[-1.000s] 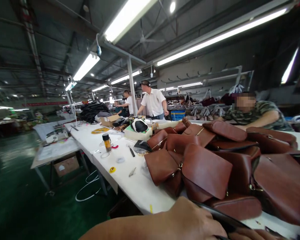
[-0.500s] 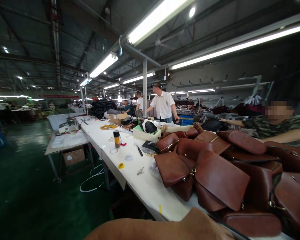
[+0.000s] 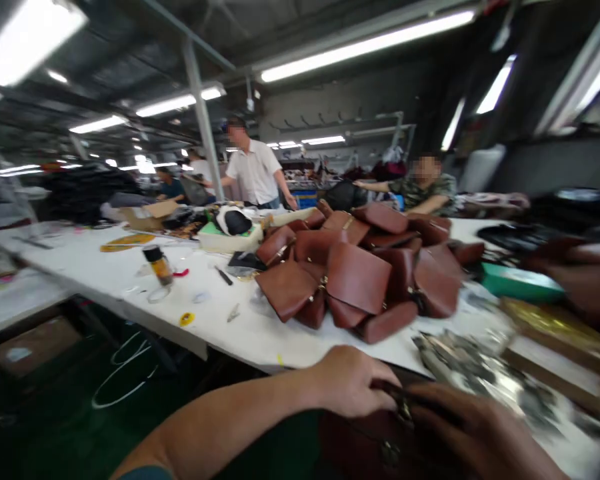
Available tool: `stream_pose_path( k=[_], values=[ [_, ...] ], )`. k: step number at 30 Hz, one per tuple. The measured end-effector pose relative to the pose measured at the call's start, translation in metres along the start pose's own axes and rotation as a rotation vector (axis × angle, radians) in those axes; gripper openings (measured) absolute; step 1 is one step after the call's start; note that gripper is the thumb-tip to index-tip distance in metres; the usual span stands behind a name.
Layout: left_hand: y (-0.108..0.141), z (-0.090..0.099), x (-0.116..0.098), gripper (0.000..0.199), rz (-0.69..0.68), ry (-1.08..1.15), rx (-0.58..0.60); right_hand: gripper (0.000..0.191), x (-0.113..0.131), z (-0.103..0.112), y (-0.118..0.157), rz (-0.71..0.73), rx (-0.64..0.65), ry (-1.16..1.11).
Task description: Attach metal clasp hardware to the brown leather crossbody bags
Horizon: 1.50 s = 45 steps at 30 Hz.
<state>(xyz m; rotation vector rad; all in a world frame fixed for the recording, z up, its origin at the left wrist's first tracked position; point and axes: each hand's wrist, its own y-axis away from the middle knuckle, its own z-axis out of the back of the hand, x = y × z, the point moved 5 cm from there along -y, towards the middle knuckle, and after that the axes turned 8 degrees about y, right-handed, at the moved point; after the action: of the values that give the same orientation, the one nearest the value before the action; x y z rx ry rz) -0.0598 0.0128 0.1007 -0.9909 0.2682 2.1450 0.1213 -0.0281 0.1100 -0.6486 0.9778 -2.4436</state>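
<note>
At the bottom of the view, in front of the table edge, is a dark brown leather handbag with metal fittings. My left hand is closed on the top of this bag, at a dark strap or edge next to a metal clasp. Opposite it, my right hand grips the bag's top on the right side; motion blurs its fingers. Most of the bag's lower body is dark or out of frame. Beyond my hands, a heap of brown leather bags lies on the white table.
Right of the heap are wrapped metal parts, a cardboard box and a green box. Leftward lie a dark-capped jar, a yellow tape roll and a dark-handled tool. Co-workers are across the table.
The view has swung right and down. Both my hands and the bag they hold are now visible; earlier only part of a forearm showed at the bottom.
</note>
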Motion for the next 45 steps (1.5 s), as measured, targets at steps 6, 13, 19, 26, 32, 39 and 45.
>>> stream_pose_path(
  k=[6,13,19,26,32,39,45],
  values=[
    [-0.007,-0.006,-0.006,0.027,0.071,0.212,0.111,0.021,-0.018,-0.002,0.012,-0.313,0.597,-0.441],
    [-0.011,-0.036,-0.011,0.029,0.222,0.531,0.218,0.03,-0.031,0.005,0.026,-0.302,0.667,-0.736],
    [-0.03,-0.051,-0.009,0.032,0.279,0.555,0.242,0.026,-0.056,-0.005,0.044,-0.367,0.677,-0.807],
    [-0.035,-0.082,0.026,0.036,0.433,0.53,0.195,0.008,-0.048,-0.001,0.091,-0.431,0.135,-0.271],
    [-0.028,-0.096,0.034,0.033,0.488,0.517,0.146,0.005,-0.039,-0.033,0.123,-0.647,0.148,-0.382],
    [-0.018,-0.107,0.033,0.035,0.512,0.47,0.149,0.009,-0.047,-0.045,0.135,-0.869,0.23,-0.49],
    [-0.017,-0.112,0.027,0.034,0.467,0.419,0.162,0.023,-0.048,-0.048,0.14,-0.993,0.377,-0.609]
  ],
)
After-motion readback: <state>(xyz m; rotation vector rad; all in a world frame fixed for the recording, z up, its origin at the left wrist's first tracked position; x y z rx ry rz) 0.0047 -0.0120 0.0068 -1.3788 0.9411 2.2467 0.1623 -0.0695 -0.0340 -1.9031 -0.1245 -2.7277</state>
